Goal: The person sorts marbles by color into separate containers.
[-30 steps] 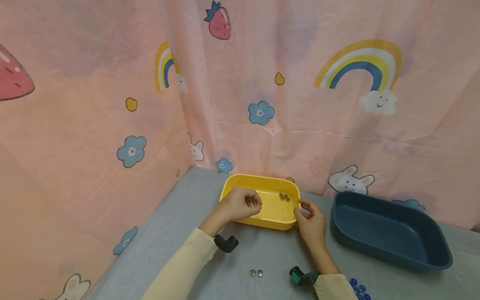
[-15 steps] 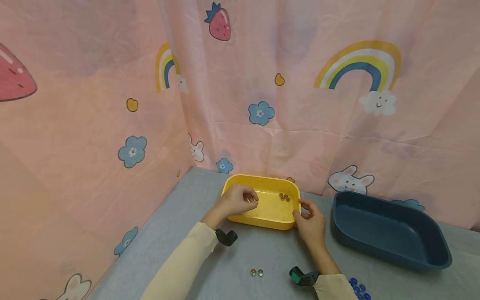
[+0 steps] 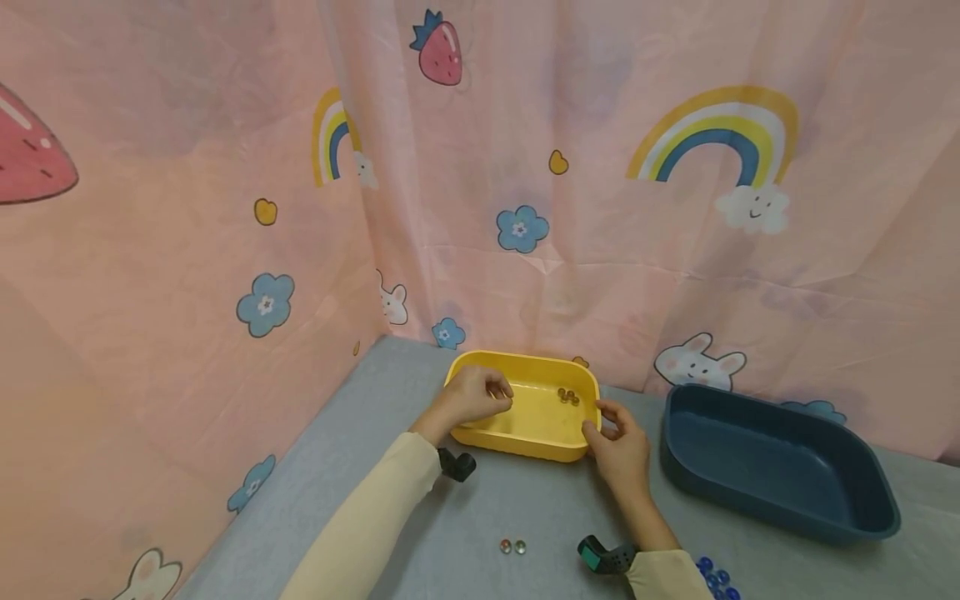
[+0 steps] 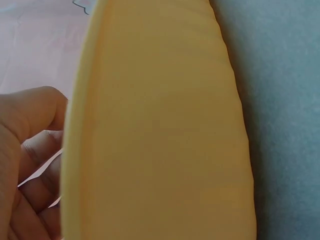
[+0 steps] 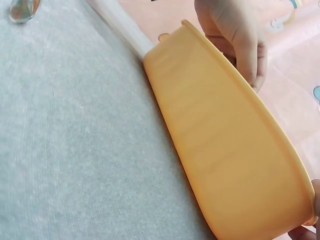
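Observation:
A shallow yellow plastic bin point(image 3: 525, 450) stands on the grey cloth near the curtain. Several small amber marbles point(image 3: 567, 397) lie inside, toward its right end. My left hand point(image 3: 472, 395) is over the bin's left part, fingers bent and thumb close to the fingertips. The rim hides these fingertips in the left wrist view, and I cannot tell whether they pinch anything. My right hand point(image 3: 622, 443) grips the bin's right end, thumb at the near corner and fingers round the rim. Two clear marbles with coloured insides point(image 3: 513, 547) lie on the cloth in front.
To the right stands a larger dark blue bin point(image 3: 780, 458), with no contents showing. Several blue marbles point(image 3: 717, 577) sit on the cloth by my right sleeve. A pink printed curtain point(image 3: 480, 275) borders the table at the back and left.
My left hand has shifted a little left and back above the yellow bin. My right hand stays at the bin's right end, and the marbles have not moved.

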The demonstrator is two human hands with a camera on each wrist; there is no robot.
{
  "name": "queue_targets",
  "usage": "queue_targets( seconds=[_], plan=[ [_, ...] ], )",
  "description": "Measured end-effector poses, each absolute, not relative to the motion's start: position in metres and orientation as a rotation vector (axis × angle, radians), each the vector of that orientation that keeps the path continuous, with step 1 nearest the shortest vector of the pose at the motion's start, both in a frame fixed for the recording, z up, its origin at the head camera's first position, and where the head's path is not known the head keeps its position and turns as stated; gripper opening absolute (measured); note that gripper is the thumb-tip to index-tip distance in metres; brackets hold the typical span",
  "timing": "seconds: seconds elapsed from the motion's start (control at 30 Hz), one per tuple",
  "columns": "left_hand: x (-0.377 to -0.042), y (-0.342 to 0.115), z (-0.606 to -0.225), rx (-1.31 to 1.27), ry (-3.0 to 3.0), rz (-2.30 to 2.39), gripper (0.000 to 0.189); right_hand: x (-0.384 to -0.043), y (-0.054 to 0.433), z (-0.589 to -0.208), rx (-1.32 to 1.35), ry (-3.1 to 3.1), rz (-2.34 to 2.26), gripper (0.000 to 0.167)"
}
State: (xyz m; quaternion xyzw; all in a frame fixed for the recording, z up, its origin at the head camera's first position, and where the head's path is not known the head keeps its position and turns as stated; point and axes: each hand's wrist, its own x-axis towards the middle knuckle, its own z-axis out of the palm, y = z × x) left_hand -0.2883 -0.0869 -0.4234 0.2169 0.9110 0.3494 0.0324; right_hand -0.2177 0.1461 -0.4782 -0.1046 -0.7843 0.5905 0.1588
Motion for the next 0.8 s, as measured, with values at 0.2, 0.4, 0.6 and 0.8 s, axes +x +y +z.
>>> queue_targets(
  seconds=[0.2,0.4,0.6,0.8],
  plan=[
    [-0.296,-0.083,-0.428,0.612,2.800,1.042,0.003,-0.219,0.146,-0.479,-0.311,-2.262,1.664,0.038],
    [-0.303,-0.080,-0.434,0.559,2.792,1.023,0.003,-0.218,0.146,-0.480,-0.300,-2.268,1.654,0.038],
    [-0.306,-0.079,-0.439,0.486,2.781,0.986,0.003,-0.217,0.148,-0.481,-0.286,-2.267,1.689,0.038],
    [-0.304,-0.078,-0.440,0.428,2.773,0.937,0.004,-0.217,0.150,-0.481,-0.268,-2.261,1.718,0.039]
  ],
)
